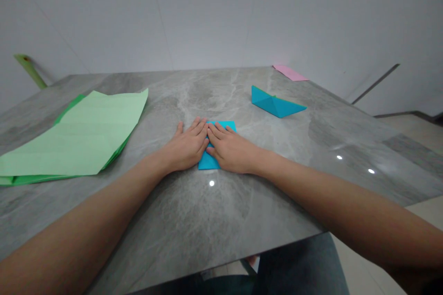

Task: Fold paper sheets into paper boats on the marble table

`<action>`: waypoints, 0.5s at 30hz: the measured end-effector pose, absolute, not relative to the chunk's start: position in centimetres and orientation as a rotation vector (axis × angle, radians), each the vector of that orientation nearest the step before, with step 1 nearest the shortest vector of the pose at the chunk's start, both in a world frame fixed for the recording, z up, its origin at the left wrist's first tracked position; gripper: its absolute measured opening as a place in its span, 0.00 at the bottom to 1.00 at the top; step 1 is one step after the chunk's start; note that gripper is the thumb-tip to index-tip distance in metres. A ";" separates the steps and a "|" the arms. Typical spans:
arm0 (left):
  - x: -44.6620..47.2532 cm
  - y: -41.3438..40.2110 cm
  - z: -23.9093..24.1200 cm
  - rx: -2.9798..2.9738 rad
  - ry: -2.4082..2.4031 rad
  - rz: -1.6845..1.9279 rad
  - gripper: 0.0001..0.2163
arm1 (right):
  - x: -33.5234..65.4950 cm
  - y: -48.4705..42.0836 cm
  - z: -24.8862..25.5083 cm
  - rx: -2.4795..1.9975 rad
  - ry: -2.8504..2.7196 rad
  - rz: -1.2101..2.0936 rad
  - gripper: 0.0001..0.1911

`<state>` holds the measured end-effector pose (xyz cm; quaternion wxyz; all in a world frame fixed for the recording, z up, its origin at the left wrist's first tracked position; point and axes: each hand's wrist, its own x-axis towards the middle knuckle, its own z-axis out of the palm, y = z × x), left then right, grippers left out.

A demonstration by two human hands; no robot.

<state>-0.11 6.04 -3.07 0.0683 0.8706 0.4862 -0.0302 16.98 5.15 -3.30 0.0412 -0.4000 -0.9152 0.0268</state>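
A folded piece of blue paper [208, 163] lies flat on the grey table in front of me, partly covered by both hands. My left hand [188, 146] rests across its left side, fingers stretched out and pointing away from me. From the other side, my right hand [232, 148] lies flat on the paper, its fingers extended toward the upper left. The fingertips of the two hands meet near the paper's middle. How the paper is folded beneath them is hidden.
A folded blue paper boat [277, 102] sits at the back right, with a pink sheet [290, 73] behind it at the table's edge. Light and darker green sheets [86, 133] are stacked on the left. The grey marbled table [221, 221] meets a white wall at the back.
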 end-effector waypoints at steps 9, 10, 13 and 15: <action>-0.9 6.1 -3.0 2.563 1.477 -0.028 0.27 | 19.1 7.2 -2.4 -1.305 -2.810 0.244 0.24; -1.1 6.1 -3.0 2.561 1.465 -0.040 0.27 | 19.4 7.5 -2.4 -1.336 -2.798 0.280 0.24; -1.2 6.2 -2.8 2.559 1.454 -0.105 0.28 | 19.9 8.6 -2.3 -1.339 -2.783 0.366 0.25; -1.1 6.0 -2.5 2.560 1.453 -0.138 0.30 | 20.1 9.0 -2.2 -1.320 -2.784 0.420 0.27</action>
